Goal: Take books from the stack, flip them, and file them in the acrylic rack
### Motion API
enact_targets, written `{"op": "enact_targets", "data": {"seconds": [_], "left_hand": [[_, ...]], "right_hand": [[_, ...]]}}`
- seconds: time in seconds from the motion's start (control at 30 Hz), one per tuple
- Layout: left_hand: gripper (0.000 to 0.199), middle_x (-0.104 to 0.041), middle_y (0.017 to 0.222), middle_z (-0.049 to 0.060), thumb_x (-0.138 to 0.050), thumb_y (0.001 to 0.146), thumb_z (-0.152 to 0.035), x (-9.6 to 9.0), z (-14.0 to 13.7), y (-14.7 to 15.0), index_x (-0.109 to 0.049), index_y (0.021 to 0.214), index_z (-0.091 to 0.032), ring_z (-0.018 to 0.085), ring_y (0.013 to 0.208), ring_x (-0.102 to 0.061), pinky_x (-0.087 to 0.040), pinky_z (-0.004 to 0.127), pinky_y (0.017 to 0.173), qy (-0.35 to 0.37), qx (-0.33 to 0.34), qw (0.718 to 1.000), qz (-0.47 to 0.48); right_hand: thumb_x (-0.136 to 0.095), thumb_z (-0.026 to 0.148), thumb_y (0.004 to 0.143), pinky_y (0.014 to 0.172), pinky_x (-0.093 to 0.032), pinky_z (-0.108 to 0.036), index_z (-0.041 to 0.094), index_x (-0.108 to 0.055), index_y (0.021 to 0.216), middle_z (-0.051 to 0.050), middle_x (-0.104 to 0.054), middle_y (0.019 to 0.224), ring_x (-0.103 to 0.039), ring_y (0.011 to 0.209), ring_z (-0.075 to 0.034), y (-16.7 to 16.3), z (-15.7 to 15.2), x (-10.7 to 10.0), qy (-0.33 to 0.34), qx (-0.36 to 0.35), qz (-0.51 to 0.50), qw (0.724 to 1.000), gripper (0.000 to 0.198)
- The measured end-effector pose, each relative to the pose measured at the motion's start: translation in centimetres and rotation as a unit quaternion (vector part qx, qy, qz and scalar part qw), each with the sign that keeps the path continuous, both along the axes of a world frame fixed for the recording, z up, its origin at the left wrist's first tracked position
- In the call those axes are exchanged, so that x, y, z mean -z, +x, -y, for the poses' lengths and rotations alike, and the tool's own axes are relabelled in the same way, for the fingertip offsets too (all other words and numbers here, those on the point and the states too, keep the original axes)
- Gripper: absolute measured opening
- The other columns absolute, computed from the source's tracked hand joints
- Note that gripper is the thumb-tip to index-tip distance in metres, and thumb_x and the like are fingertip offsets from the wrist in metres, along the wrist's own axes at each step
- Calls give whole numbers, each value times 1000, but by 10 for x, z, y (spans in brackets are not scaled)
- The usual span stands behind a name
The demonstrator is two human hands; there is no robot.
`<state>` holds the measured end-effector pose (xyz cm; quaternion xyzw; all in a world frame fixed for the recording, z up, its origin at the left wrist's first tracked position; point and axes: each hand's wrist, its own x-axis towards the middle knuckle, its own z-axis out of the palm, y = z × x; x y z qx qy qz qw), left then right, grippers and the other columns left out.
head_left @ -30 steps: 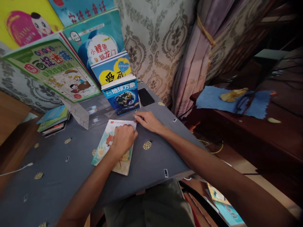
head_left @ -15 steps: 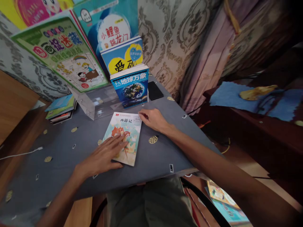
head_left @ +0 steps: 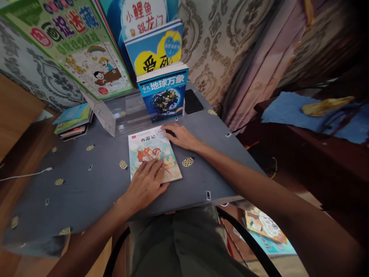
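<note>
Two hands attend one paperback, as I monitor through the head view. Left hand [head_left: 145, 184]: fingers [head_left: 157, 165] extended, slightly spread, laid on the lower cover, gripping nothing. Right hand [head_left: 182, 136]: fingers [head_left: 169, 127] curled at the upper right corner; I cannot tell whether they pinch it. The paperback [head_left: 144, 146] lies flat, closed and cover up on the surface [head_left: 100, 182], beneath the left fingers and reaching up to the right ones. Status: I judge placement complete; opening is not yet done, since the cover is down. Beyond the top edge, I note the clear stand [head_left: 111, 119] and an upright blue book [head_left: 164, 100].
</note>
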<state>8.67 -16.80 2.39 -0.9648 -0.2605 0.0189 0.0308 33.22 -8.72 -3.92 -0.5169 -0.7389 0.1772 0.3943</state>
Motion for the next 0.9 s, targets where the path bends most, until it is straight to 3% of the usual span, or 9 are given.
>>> {"op": "enact_targets", "data": {"seconds": [0.17,0.43,0.63,0.9], "left_hand": [[39,-64,134,15,-50,99,-34,-6,2,4,-59,131,-13,27,125,-57,-49,41,105,-2,11,1000,-2],[37,-64,135,12,-45,101,-33,-17,0,6,-61,130,-15,27,124,-57,-54,42,96,-23,13,999,-33],[34,-67,130,11,-43,102,-29,-20,-2,4,-64,125,-15,26,119,-61,-56,39,93,-10,31,999,-18],[33,-72,120,13,-44,102,-28,-10,-3,1,-66,120,-11,27,109,-65,-59,41,83,43,72,995,46]], "right_hand": [[-53,32,96,107,-44,-50,19,-67,126,-11,-67,133,-58,125,-30,-1,8,-1,12,-11,10,1000,35],[-53,34,96,114,-38,-53,20,-65,128,-12,-64,137,-54,133,-29,-6,25,1,12,-37,12,999,36],[-52,43,98,116,-37,-53,20,-61,133,-13,-57,145,-48,139,-30,-11,43,-4,-24,-54,19,998,43],[-46,63,96,121,-29,-53,20,-46,149,-15,-39,159,-32,150,-29,-5,89,-16,-94,-70,73,990,68]]}}
